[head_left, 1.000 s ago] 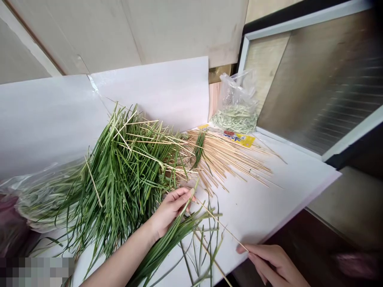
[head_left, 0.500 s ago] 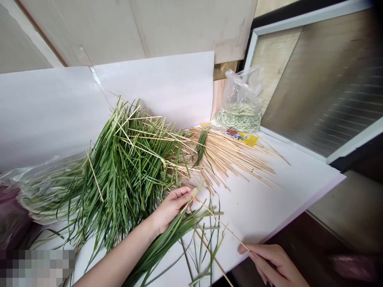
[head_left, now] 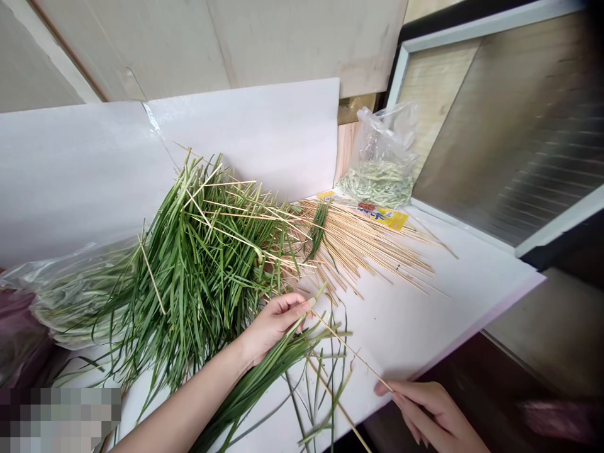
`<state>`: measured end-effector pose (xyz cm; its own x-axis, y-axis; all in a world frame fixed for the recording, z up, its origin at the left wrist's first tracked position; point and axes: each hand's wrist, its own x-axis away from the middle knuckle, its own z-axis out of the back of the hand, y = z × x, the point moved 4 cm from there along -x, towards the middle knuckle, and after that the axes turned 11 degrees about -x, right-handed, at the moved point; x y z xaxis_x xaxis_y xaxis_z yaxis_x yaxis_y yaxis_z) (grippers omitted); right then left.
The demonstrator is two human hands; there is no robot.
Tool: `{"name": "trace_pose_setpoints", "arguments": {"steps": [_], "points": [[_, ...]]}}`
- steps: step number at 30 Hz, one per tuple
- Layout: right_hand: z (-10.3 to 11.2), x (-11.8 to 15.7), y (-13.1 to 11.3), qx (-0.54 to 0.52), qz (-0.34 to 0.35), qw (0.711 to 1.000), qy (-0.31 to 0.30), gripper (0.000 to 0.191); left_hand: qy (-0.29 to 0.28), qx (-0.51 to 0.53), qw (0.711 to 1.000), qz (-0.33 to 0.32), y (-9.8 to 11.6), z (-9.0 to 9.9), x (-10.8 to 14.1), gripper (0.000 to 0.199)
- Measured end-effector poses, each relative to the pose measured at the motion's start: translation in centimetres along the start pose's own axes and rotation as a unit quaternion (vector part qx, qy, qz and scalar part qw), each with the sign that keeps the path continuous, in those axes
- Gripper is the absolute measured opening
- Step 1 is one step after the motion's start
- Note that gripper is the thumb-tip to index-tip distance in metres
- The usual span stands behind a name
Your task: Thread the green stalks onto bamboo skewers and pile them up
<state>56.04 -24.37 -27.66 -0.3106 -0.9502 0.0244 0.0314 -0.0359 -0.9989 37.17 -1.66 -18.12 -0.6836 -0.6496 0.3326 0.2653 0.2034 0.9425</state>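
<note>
My left hand (head_left: 280, 321) pinches the pale end of a green leafy stalk (head_left: 319, 293) beside the big green pile. A thin wooden skewer (head_left: 353, 352) runs from its fingertips down to my right hand (head_left: 425, 406), whose thumb and fingers grip the lower end near the table's front edge. Beneath my left hand lies a bunch of long green leaves (head_left: 264, 377). The large heap of green leaves (head_left: 189, 270), with some skewers across it, rises to the left. Many more skewers (head_left: 368, 239) fan out behind my hands.
A clear bag of pale green pieces (head_left: 377, 182) stands at the back right, near a yellow and blue wrapper (head_left: 391, 219). Another plastic bag of greens (head_left: 85, 302) lies at the left. White boards (head_left: 250, 138) line the back of the white table (head_left: 401, 327).
My left hand and the stalk have shifted very slightly to the right. My right hand has hardly moved, and both still hold on.
</note>
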Motion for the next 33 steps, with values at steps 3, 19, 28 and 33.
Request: {"name": "trace_pose_setpoints", "arguments": {"steps": [3,19,28,33], "points": [[0.0,0.0,0.0,0.003,-0.009,1.000,0.000,0.042,0.008,-0.018,1.000,-0.013,0.1,0.0,0.1,0.041],[0.0,-0.2,0.1,-0.004,-0.011,1.000,-0.006,0.044,0.055,-0.112,0.985,-0.120,1.5,-0.6,1.1,0.040],[-0.7,-0.8,-1.2,-0.011,-0.010,0.999,-0.051,0.043,0.021,-0.135,0.986,-0.100,0.6,-3.1,1.2,0.040],[-1.0,-1.1,-1.8,-0.018,0.008,0.998,-0.063,0.043,-0.001,-0.195,0.977,-0.082,-0.7,-4.9,1.5,0.039]]}}
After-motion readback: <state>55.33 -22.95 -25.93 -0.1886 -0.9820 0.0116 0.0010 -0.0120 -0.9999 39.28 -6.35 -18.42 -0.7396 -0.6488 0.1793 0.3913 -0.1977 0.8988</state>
